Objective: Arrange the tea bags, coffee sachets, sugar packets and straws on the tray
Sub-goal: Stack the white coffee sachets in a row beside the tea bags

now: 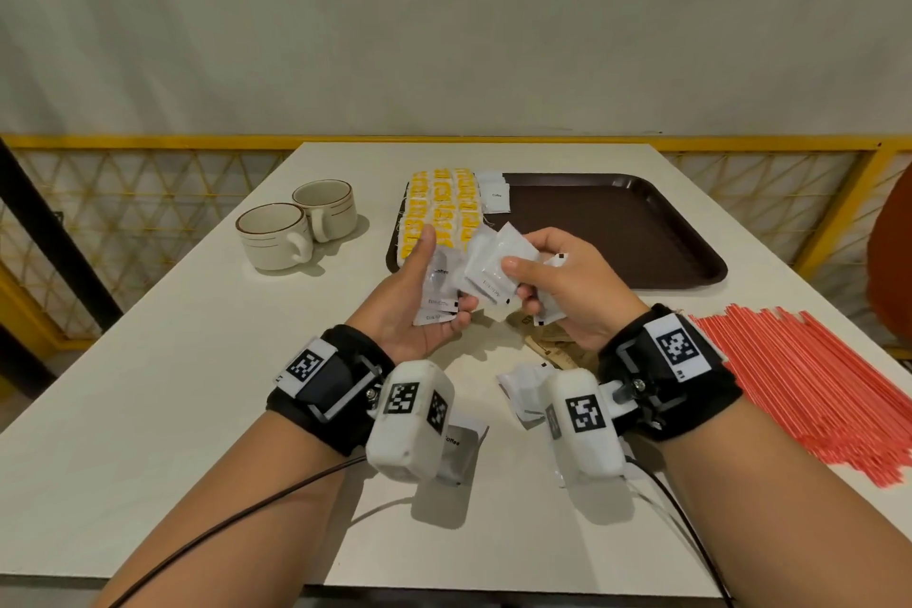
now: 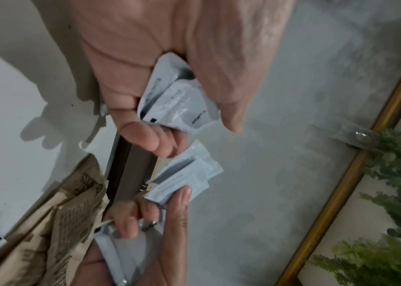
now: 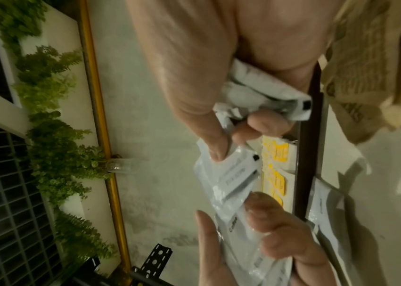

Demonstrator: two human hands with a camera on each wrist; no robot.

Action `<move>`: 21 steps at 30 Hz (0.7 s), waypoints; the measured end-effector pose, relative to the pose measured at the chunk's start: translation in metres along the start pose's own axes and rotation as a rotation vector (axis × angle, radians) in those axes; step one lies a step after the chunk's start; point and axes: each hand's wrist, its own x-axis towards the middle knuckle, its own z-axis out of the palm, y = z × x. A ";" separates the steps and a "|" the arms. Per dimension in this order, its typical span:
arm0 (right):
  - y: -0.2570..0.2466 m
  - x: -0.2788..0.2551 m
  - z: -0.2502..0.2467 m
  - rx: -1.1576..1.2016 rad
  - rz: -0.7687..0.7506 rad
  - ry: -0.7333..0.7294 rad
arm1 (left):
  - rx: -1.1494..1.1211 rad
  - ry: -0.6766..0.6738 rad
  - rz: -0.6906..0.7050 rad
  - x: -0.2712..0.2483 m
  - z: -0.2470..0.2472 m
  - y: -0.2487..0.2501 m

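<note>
My left hand [image 1: 440, 277] is palm up above the table and grips a small fan of white coffee sachets [image 2: 177, 100] between thumb and fingers. Close beside it, my right hand [image 1: 520, 284] pinches more white sachets [image 3: 231, 174] under its thumb and keeps a further bunch [image 3: 263, 92] curled in its fingers. Behind both hands lies the brown tray [image 1: 617, 232]. Rows of yellow tea bags [image 1: 439, 207] fill its left end, with coffee sachets [image 1: 496, 198] beside them. Brown sugar packets [image 1: 552, 346] lie under my right hand. Red straws [image 1: 814, 380] are spread at the right.
Two cream cups [image 1: 296, 227] stand left of the tray. Loose white sachets lie on the table near my wrists [image 1: 523, 385] and under the left wrist camera [image 1: 459, 454]. A yellow railing [image 1: 148, 143] runs behind the table.
</note>
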 end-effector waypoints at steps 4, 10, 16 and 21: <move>0.005 -0.004 0.009 -0.194 -0.085 -0.093 | 0.079 -0.080 -0.021 -0.002 0.006 -0.005; 0.010 0.000 0.012 -0.246 -0.182 0.036 | 0.094 -0.112 -0.011 -0.002 0.009 -0.008; -0.007 0.002 -0.006 0.054 -0.171 0.180 | -0.009 -0.097 -0.042 -0.003 0.009 -0.002; -0.005 -0.005 0.002 -0.149 -0.155 -0.090 | 0.035 -0.125 -0.066 -0.005 0.008 -0.005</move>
